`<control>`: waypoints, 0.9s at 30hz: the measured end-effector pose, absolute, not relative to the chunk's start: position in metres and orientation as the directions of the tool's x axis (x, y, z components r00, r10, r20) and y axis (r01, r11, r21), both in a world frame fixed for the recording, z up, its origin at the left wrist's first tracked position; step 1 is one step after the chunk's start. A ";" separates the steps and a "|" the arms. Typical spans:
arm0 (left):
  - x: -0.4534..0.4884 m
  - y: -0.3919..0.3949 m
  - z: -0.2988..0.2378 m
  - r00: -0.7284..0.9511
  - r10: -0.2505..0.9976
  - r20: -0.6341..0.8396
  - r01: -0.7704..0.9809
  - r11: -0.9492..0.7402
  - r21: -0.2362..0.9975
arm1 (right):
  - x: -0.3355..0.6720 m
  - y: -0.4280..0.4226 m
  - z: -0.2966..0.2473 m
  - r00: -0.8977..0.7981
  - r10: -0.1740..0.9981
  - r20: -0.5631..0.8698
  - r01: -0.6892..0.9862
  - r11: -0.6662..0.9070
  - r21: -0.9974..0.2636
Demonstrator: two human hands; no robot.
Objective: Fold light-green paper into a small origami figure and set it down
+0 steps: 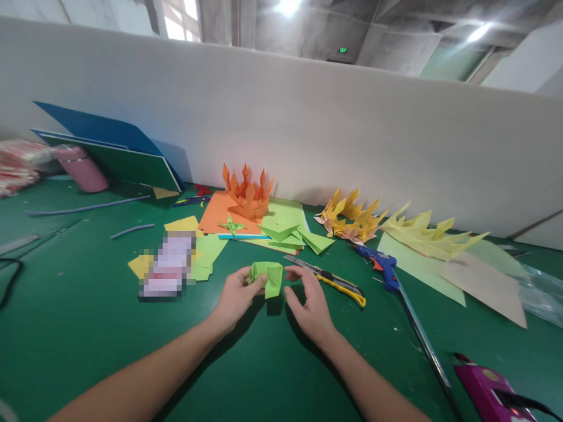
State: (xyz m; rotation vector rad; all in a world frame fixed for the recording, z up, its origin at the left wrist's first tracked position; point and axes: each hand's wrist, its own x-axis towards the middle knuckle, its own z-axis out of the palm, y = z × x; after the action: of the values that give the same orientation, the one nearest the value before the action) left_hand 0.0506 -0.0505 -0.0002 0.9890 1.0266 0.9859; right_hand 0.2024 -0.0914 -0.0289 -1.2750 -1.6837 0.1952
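A small piece of folded green paper (273, 278) is pinched between the thumb and fingers of my left hand (236, 298), raised a little over the green table. Creases and a bent flap show on its right side. Just to the right of the paper, my right hand (309, 302) has its thumb and fingers apart, holding nothing. A yellow utility knife (341, 283) with its blade out lies beyond my right hand. Behind the paper, cut and folded green paper pieces (284, 231) rest on a stack of coloured sheets.
An orange paper crown (250, 196) and a yellow paper crown (349, 217) stand at the back. A blue glue gun (387, 269) lies at the right, near a magenta device (488, 390). To the left are a blurred phone (169, 266) and a pink bottle (83, 170).
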 end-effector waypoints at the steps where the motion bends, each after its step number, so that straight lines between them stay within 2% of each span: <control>1: 0.051 -0.051 0.000 0.209 0.959 -0.191 -0.170 0.228 0.959 | 0.203 -0.090 -0.029 0.020 0.829 0.559 0.617 0.430 -0.659; 7: 0.052 -0.053 0.003 0.171 0.974 -0.148 -0.140 0.173 0.975 | 0.205 -0.087 -0.028 -0.049 0.893 0.447 0.531 0.402 -0.745; 19: 0.051 -0.055 -0.003 0.256 0.950 -0.177 -0.112 0.211 0.971 | 0.203 -0.084 -0.030 0.001 0.920 0.392 0.509 0.337 -0.792; 27: 0.053 -0.057 0.000 0.241 0.942 -0.235 -0.106 0.266 0.958 | 0.203 -0.083 -0.031 0.039 0.918 0.395 0.504 0.323 -0.801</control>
State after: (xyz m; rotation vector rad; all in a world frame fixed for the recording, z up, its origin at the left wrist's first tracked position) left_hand 0.0526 -0.0567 0.0003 1.0248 1.0552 0.9218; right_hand 0.2033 -0.0832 -0.0311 -1.3181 -1.6082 0.5295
